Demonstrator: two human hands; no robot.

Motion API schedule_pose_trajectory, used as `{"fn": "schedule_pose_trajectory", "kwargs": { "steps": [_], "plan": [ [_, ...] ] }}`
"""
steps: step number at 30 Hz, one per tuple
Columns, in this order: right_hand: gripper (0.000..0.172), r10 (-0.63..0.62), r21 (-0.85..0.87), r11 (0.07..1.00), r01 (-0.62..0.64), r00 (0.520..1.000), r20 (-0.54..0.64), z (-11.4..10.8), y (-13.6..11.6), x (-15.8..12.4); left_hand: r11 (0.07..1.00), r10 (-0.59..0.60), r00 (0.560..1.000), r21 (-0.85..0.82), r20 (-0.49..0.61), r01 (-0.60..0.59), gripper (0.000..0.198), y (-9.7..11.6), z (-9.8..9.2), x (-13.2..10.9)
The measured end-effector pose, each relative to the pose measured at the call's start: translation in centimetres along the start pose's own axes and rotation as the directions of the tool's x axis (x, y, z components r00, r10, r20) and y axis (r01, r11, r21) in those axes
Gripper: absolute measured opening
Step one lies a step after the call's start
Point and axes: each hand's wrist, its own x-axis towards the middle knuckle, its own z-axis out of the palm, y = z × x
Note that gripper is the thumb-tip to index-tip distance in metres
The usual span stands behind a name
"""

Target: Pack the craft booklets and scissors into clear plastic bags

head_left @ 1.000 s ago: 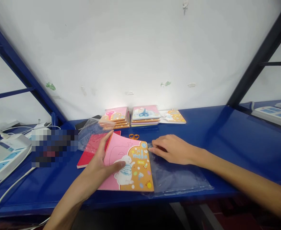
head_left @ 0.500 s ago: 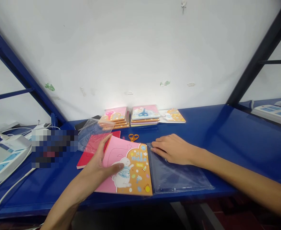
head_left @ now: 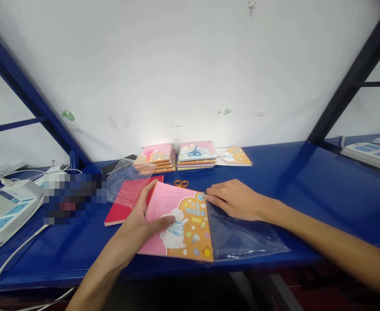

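Observation:
My left hand grips a thin pink and orange book with a white rabbit on its cover, thumb on top and fingers along the far left edge. A clear plastic bag lies flat on the right, and the book's right edge overlaps its open end. At the bag's upper left corner, my right hand has its fingers bent and closed on the plastic, close to the book's top right corner. Just beyond the book is a pair of scissors with orange handles.
A red book lies to the left, partly under another clear bag. Two stacks of packed books and a single book stand by the wall. White power strips and cables are on the left; blue posts flank the table.
My left hand has slid the book a little to the right, so its edge now covers the bag's open end. My right hand stays nearly in place at the bag's corner.

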Motion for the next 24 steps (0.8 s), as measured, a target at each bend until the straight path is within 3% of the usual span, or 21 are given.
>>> {"fn": "schedule_pose_trajectory", "kwargs": {
  "steps": [11, 18, 24],
  "plan": [
    [0.047, -0.01, -0.028, 1.0, 0.01, 1.0, 0.002, -0.6, 0.0, -0.3, 0.999, -0.008, 1.0, 0.051, -0.011, 0.008, 0.105, 0.1, -0.1, 0.4],
    [0.062, -0.238, 0.101, 0.968, 0.232, 0.97, 0.055, -0.4, -1.7, -0.8, 0.988, 0.042, 0.999, 0.148, -0.022, -0.039, 0.101, -0.4, -0.3, 0.5],
    [0.059, -0.315, 0.161, 0.94, 0.302, 0.947, 0.066, 1.0, -2.1, -0.9, 0.984, 0.048, 0.999, 0.175, -0.016, -0.045, 0.101, -0.9, -0.5, 0.8]
  ]
}}
